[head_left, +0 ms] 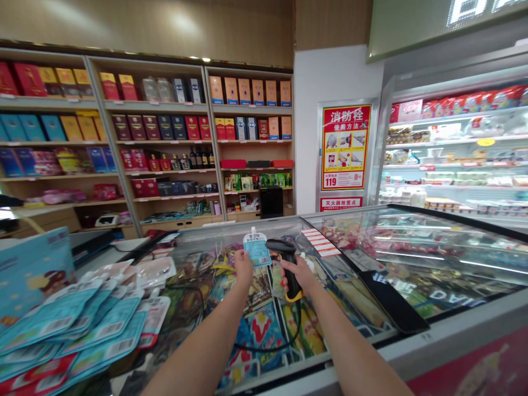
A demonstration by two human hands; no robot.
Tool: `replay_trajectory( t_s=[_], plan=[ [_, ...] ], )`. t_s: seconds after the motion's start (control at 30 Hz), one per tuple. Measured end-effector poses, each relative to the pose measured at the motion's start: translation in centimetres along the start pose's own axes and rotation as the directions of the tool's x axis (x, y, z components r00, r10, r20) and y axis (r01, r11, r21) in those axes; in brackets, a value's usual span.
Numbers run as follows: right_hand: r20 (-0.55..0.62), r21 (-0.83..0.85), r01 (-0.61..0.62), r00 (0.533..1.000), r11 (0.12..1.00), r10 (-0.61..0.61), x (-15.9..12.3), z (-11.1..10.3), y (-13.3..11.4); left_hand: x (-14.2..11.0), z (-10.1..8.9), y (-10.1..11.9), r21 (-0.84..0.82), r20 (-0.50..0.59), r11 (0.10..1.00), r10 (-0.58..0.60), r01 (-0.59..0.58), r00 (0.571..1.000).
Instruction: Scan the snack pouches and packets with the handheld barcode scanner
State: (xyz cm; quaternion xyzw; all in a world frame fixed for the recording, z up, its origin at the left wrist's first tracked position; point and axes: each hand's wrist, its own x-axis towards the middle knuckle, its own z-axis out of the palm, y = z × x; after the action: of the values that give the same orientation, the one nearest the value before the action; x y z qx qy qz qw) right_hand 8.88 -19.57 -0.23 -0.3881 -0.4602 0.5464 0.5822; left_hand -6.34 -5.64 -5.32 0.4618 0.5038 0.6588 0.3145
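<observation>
My left hand is closed, pinching the lower edge of a blue spouted pouch and holding it upright above the glass; my right hand is closed around the grip of a black handheld barcode scanner, which has a yellow base; the scanner's head points at the pouch from just beside it; a black cable loops down from the scanner over the glass; both hands are above a glass-topped chest freezer filled with colourful frozen-food packets; red-and-white paper strips lie on the glass beyond my right hand; to my left, a heap of blue barcoded pouches lies overlapping, with pink packets beside it and red packets at its near edge; a large blue printed bag stands up behind the heap; farther back are wooden shelves of boxed goods and bottles; a red fire hydrant instruction poster hangs on a white wall; a refrigerated display case stands on the right.
</observation>
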Motion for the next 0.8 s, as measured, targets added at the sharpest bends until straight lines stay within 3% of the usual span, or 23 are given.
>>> replay_trajectory(
  t_s=[0.2, 0.67, 0.8],
  plan=[
    [-0.084, -0.198, -0.176, 0.983, 0.964, 0.162, -0.5, -0.4, -0.1, -0.6, 0.0, 0.3, -0.179, 0.023, 0.983, -0.027, 0.031, 0.999],
    [-0.109, -0.289, -0.254, 0.967, 0.923, 0.232, -1.0, -0.1, -0.3, -0.4, 0.5, -0.1, -0.214, 0.027, 0.972, -0.091, 0.094, 0.996],
    [-0.107, -0.288, -0.254, 0.967, 0.923, 0.233, -1.0, -0.1, -0.4, -0.4, 0.6, -0.4, -0.160, 0.009, 0.982, -0.098, 0.098, 0.995]
  ],
)
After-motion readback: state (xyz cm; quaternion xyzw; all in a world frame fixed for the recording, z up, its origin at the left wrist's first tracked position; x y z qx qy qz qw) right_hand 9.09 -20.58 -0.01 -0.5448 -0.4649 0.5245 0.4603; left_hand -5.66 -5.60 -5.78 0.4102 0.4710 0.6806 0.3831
